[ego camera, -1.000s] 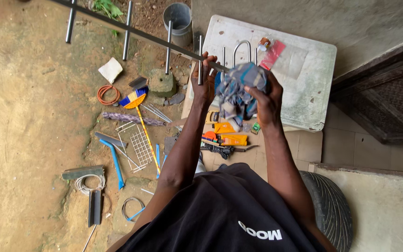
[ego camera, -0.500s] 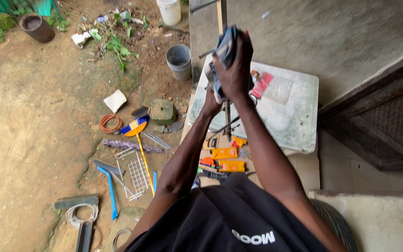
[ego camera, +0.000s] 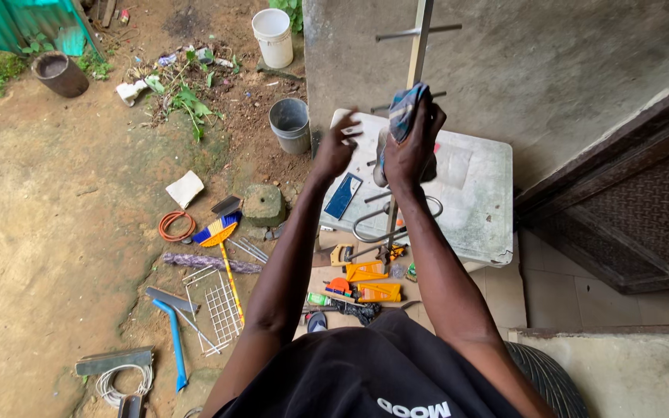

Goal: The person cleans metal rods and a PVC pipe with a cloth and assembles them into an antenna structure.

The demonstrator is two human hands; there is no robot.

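A metal antenna pole (ego camera: 418, 46) with thin cross rods stands nearly upright in front of me, above a white slab (ego camera: 478, 193). My right hand (ego camera: 412, 151) grips a blue-grey cloth (ego camera: 404, 108) wrapped around the pole at mid height. My left hand (ego camera: 334, 147) hovers just left of the pole with its fingers spread and holds nothing. A bent metal loop (ego camera: 396, 218) hangs on the pole's lower part. A dark blue flat piece (ego camera: 344, 195) lies on the slab below my left hand.
On the dirt lie a broom (ego camera: 222, 236), an orange coil (ego camera: 176, 226), a wire grid (ego camera: 222, 310), a blue pipe (ego camera: 173, 340) and orange tools (ego camera: 369, 280). A grey bucket (ego camera: 289, 124), a white bucket (ego camera: 272, 35), a stone block (ego camera: 263, 205) and a tyre (ego camera: 555, 379) are nearby.
The pole has swung from slanting across the view to nearly upright. My right hand slid up it with the cloth. My left hand came off the pole and opened.
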